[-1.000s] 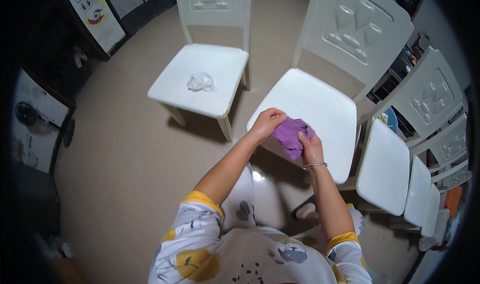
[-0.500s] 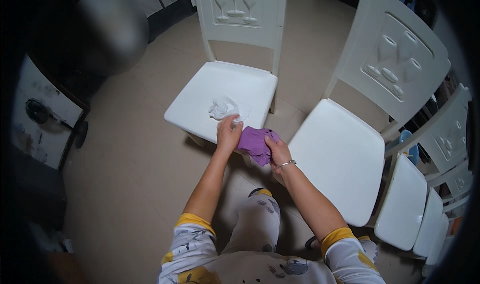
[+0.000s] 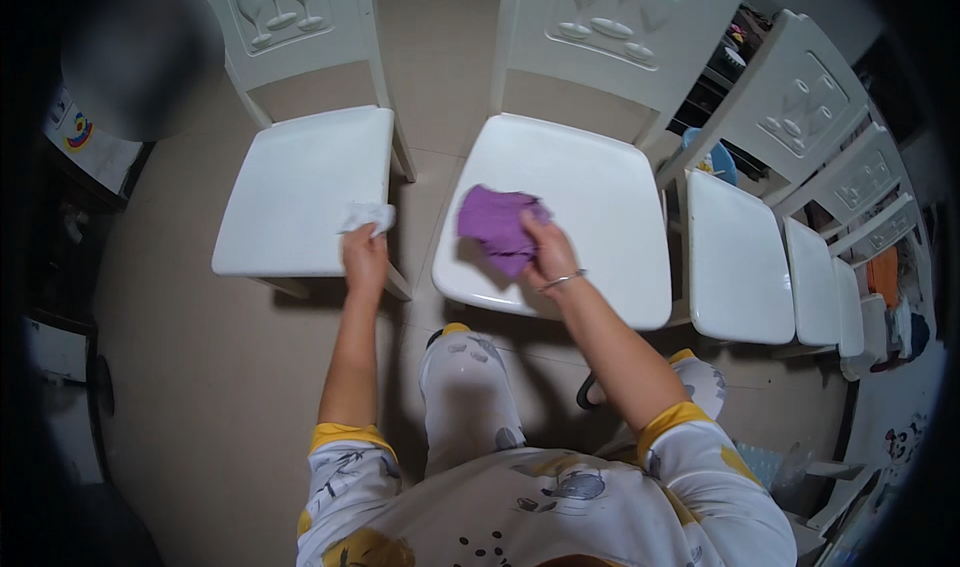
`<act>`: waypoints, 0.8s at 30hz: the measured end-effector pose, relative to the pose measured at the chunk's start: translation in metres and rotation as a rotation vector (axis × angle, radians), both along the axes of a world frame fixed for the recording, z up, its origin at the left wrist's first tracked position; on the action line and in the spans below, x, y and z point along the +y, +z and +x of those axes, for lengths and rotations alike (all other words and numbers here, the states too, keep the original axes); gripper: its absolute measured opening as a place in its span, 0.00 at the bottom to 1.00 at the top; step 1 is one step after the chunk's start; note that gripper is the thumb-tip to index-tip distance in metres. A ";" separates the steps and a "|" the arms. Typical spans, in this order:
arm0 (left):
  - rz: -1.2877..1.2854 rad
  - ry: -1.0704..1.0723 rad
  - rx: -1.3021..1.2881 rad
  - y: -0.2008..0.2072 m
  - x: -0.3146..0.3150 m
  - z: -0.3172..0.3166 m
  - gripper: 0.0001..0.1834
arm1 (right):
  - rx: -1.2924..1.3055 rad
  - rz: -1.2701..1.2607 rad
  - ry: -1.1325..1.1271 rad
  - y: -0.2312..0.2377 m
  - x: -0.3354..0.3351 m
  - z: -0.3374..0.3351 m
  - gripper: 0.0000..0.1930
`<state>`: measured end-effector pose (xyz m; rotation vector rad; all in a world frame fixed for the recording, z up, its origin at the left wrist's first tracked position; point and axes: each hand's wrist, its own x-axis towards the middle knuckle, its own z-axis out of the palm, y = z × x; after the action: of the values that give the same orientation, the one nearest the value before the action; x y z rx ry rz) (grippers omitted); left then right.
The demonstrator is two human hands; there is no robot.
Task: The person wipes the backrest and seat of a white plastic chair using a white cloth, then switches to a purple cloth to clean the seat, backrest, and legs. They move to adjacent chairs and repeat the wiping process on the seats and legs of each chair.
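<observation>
My left hand is closed on a crumpled white tissue at the near right corner of the left white chair's seat. In my right hand, a folded purple cloth is gripped between thumb and fingers. The cloth hangs over the front left part of the middle white chair's seat; whether it touches the seat I cannot tell. A bracelet circles my right wrist.
More white chairs line up to the right, the nearest with a glossy seat. Behind it stands a blue bucket. Beige tiled floor runs along the left. A blurred rounded grey shape covers the upper left.
The view has swung right. My hands have moved apart, the right one carrying the purple cloth over the middle chair. The white tissue has been gathered up off the left seat's middle.
</observation>
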<state>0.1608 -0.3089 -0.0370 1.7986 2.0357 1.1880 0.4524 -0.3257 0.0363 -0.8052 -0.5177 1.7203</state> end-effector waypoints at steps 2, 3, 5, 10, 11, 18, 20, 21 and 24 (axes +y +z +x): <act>-0.114 -0.159 -0.285 0.011 -0.013 0.070 0.12 | -0.005 -0.009 -0.136 0.019 -0.021 0.061 0.21; -0.200 -0.238 -0.321 0.021 -0.024 0.108 0.13 | 0.010 -0.019 -0.185 0.022 -0.031 0.096 0.22; -0.159 -0.490 0.232 0.015 -0.052 0.164 0.19 | 0.019 0.032 -0.324 0.035 -0.056 0.151 0.22; -0.256 -0.910 0.378 0.037 -0.085 0.262 0.25 | 0.058 0.152 -0.559 0.072 -0.106 0.248 0.21; -0.283 -0.884 0.393 0.041 -0.086 0.270 0.24 | 0.072 0.161 -0.606 0.078 -0.116 0.260 0.20; -0.331 -0.701 0.453 0.074 -0.085 0.271 0.21 | 0.152 0.179 -0.791 0.061 -0.170 0.381 0.20; -0.167 -0.566 0.712 0.083 -0.093 0.275 0.23 | 0.155 0.181 -0.830 0.059 -0.170 0.402 0.20; -0.209 -0.580 0.675 0.072 -0.089 0.272 0.24 | 0.139 0.182 -0.838 0.053 -0.162 0.408 0.20; -0.290 -0.622 0.617 0.042 -0.082 0.266 0.28 | 0.061 0.158 -0.848 0.049 -0.133 0.410 0.18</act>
<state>0.4268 -0.3907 0.0049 2.5507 1.5351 0.1654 0.8621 -0.4584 0.0854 -0.7110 -0.2080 0.9042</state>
